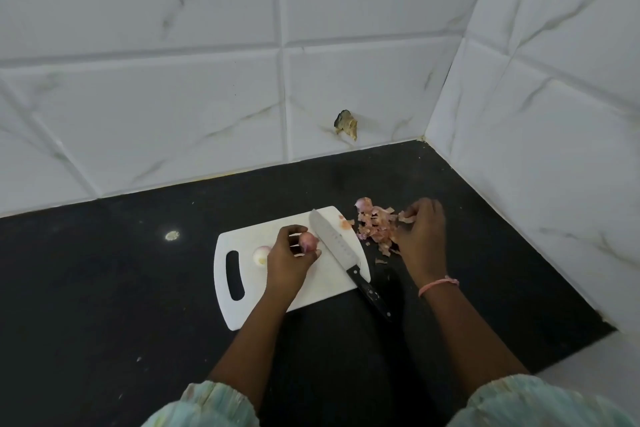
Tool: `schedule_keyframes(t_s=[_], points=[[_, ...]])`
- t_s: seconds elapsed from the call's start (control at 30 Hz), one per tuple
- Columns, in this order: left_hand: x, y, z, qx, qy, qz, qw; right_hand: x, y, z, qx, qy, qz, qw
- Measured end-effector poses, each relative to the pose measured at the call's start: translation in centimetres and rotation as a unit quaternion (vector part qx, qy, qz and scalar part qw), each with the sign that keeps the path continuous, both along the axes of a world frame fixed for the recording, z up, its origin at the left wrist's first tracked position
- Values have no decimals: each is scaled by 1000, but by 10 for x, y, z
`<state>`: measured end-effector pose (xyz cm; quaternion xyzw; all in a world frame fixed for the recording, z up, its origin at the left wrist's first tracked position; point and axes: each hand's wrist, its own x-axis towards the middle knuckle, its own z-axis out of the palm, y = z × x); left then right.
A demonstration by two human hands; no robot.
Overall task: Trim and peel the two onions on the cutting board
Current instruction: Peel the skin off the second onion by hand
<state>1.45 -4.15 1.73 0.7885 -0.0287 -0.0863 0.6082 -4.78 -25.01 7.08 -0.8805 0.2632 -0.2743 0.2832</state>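
Beside board edge, peels crowd.

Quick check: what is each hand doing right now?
Left hand: closed on the purple onion.
Right hand: fingers pinching a peel scrap over the peel pile.

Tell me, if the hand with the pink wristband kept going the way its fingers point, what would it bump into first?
Probably the pile of onion skins. The right hand already has its fingertips at the pile's edge, pointing up and left. Past the pile lies the bare black counter, though depth is hard to judge.

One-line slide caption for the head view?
Left hand holds a pink onion over the cutting board; right hand drops skins; knife idle.
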Motion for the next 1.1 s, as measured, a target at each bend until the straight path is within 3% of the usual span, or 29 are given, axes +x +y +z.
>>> schedule_keyframes(t_s=[0.07,0.17,0.23,0.33,0.53,0.67,0.87,1.1], points=[[-2,3,-11,9,-25,-10,1000,-6,3,-7,12,66,14,998],[-6,4,-29,35,-65,-25,997,-18,23,-16,116,126,132,976],[-8,3,-37,53,-78,-16,995,-23,38,-25,95,240,203,945],[-7,2,-42,70,-80,-5,994,-26,54,-40,12,348,209,914],[-8,3,-45,79,-99,-2,992,-22,54,-31,64,277,171,943],[-9,3,-44,80,-116,-14,990,-22,60,-23,177,172,157,956],[-7,2,-46,85,-106,-17,991,-26,74,-32,72,225,176,956],[-8,1,-47,77,-111,-9,991,-28,83,-33,79,232,188,951]])
